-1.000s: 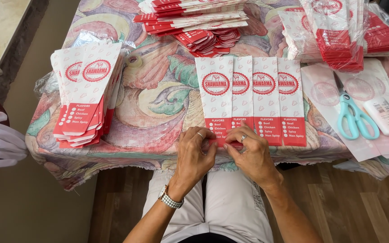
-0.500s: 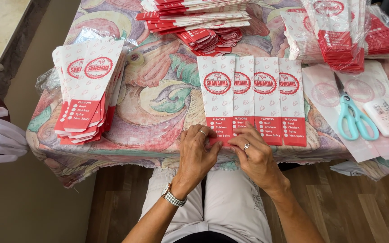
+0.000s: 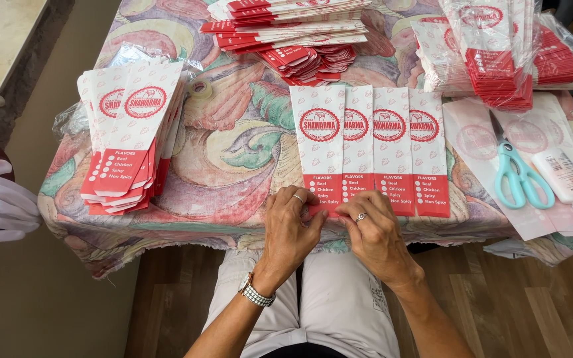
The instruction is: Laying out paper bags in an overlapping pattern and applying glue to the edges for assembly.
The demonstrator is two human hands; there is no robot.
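Left hand: the left hand (image 3: 293,229) is laid on the near end of the leftmost paper sleeve (image 3: 320,149), its fingers (image 3: 298,199) curled narrow and pressed onto the red bottom panel; a ring is seen on one finger and a watch on the wrist.
Right hand: the right hand (image 3: 374,229) is set just beside the left one, its fingers (image 3: 351,209) bent close together and pinched on the same near edge of that sleeve.
Paper sleeves: four white and red sleeves are laid side by side, overlapping, at the near middle of the surface (image 3: 233,152), with the red ends towards the person.
Change from earlier: both hands are kept at the same near edge as half a second ago; the left fingers are seen slightly further over the red panel, and the row of sleeves is left unmoved.
Left stack: a fanned stack of sleeves (image 3: 130,132) is kept at the left of the surface, well apart from the hands.
Far stack: more sleeves (image 3: 286,33) are piled at the far middle.
Right side: bagged sleeves (image 3: 499,53) are seen far right, with pale blue scissors (image 3: 518,176) and a white glue bottle (image 3: 568,182) near right.
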